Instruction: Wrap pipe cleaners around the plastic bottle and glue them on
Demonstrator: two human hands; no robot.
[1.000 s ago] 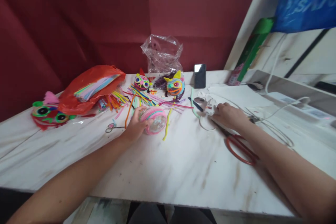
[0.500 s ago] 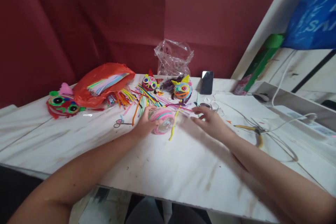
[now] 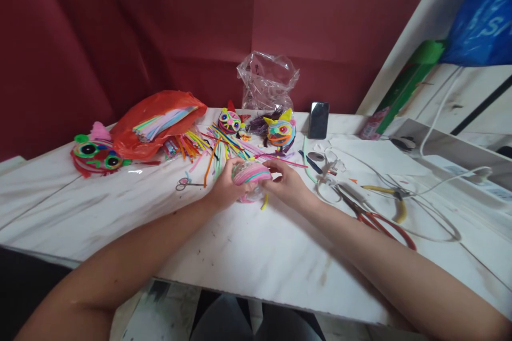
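A clear ball wrapped in pink and green pipe cleaners (image 3: pixel 251 175) is held over the table between both hands. My left hand (image 3: pixel 229 184) grips its left side, fingers wrapped round it. My right hand (image 3: pixel 282 178) has its fingers bent against the ball's right side. A magenta pipe cleaner (image 3: pixel 290 162) sticks out to the right above my right hand. Below the ball hangs a yellow pipe cleaner end (image 3: pixel 264 202). Loose coloured pipe cleaners (image 3: pixel 228 144) lie just behind the ball.
Decorated balls with eyes stand at the left (image 3: pixel 98 157) and back (image 3: pixel 281 132), near a red bag (image 3: pixel 160 104). Small scissors (image 3: pixel 188 184) lie left; red-handled scissors (image 3: pixel 372 218), pliers (image 3: pixel 394 194) and cables are right. A phone (image 3: pixel 319 120) leans at the back.
My right hand has moved left from the pipe cleaner's end to the ball, uncovering the red-handled scissors. The ball has turned a little, and the view has shifted slightly.
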